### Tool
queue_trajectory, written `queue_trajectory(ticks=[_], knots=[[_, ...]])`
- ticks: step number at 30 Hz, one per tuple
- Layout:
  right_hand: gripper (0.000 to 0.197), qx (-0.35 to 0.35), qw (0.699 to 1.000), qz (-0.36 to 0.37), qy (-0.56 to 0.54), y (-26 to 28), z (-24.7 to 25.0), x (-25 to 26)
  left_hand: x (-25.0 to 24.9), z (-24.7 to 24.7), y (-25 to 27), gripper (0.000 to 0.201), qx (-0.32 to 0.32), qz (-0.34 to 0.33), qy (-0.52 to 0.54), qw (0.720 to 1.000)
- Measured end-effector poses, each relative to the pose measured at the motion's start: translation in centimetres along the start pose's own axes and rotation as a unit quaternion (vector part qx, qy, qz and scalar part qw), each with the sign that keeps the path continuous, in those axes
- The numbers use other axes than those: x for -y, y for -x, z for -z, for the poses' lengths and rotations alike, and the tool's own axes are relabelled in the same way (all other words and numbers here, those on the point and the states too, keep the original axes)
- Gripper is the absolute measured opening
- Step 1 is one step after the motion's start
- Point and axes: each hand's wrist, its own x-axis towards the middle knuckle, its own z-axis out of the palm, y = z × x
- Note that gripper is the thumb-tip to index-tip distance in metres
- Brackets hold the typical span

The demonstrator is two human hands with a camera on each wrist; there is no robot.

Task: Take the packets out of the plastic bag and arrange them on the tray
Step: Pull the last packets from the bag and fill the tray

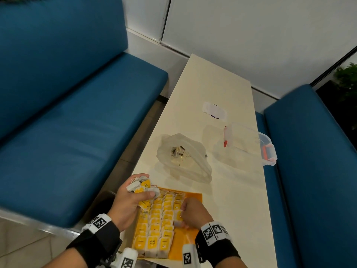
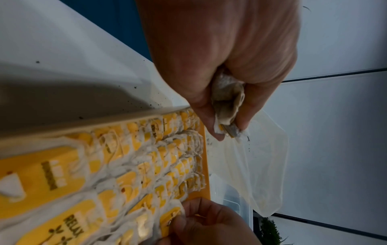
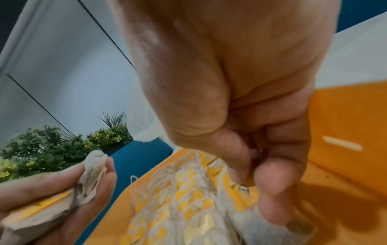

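Note:
An orange tray (image 1: pixel 193 197) lies at the near end of the table, with tea-bag packets (image 1: pixel 156 229) with yellow tags laid on it in neat columns. My left hand (image 1: pixel 139 190) hovers over the tray's far left corner and grips a bunch of loose packets (image 1: pixel 142 185), also seen in the left wrist view as crumpled packets (image 2: pixel 228 106). My right hand (image 1: pixel 183 211) is down on the rightmost column, its thumb and fingers pinching one packet (image 3: pixel 240 187) on the tray. The plastic bag (image 1: pixel 183 157) lies slack on the table beyond the tray, with a few packets inside.
A clear plastic box (image 1: pixel 249 144) with red clips stands at the table's right edge, and a white paper (image 1: pixel 214 111) lies farther back. Blue benches (image 1: pixel 67 113) flank the narrow table. The tray's right side (image 3: pixel 345 116) is bare orange.

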Motion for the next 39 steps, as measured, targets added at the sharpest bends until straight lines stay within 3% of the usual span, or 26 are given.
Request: queue_trajectory(ticks=[3,9,13,17,21,26,28,30,33,36,39], knots=[[0.026,-0.016,1.000,0.001,-0.026,-0.2,-0.5,0.1,0.2,0.2,0.0,0.066,0.001,-0.001,-0.014,1.000],[0.018,-0.058,0.998,0.017,-0.024,0.4,-1.2,0.3,0.6,0.6,-0.3,0.078,0.001,-0.001,-0.025,1.000],[0.031,-0.081,0.996,0.037,0.014,0.3,-1.8,0.2,0.5,0.5,-0.3,0.078,-0.002,-0.003,-0.035,0.999],[0.028,-0.094,0.995,0.028,-0.014,0.1,-2.1,0.3,0.3,0.4,-0.2,0.079,-0.007,-0.002,-0.036,0.999],[0.008,-0.117,0.992,0.014,-0.047,-0.2,-2.1,0.4,0.1,0.3,-0.1,0.081,-0.014,0.008,-0.033,0.999],[0.015,-0.129,0.991,0.015,-0.042,0.2,-1.5,0.6,-0.5,-0.3,0.0,0.069,-0.005,0.033,-0.019,0.999],[0.021,-0.175,0.983,0.054,-0.031,0.7,-0.7,0.8,-0.9,-1.0,0.2,0.059,0.009,0.049,-0.010,0.999],[0.030,-0.210,0.962,0.146,-0.095,1.8,0.3,1.5,-1.2,-1.8,0.4,0.054,0.019,0.067,0.003,0.998],[0.046,-0.199,0.929,0.273,-0.153,3.3,1.2,2.5,-1.4,-2.6,0.3,0.050,0.010,0.089,0.040,0.995],[0.051,-0.140,0.920,0.318,-0.183,3.5,1.1,2.7,-1.4,-3.2,0.3,0.052,0.010,0.118,0.056,0.991],[0.040,-0.147,0.914,0.325,-0.194,3.2,0.8,2.7,-1.3,-3.2,0.4,0.046,0.016,0.140,0.043,0.989]])
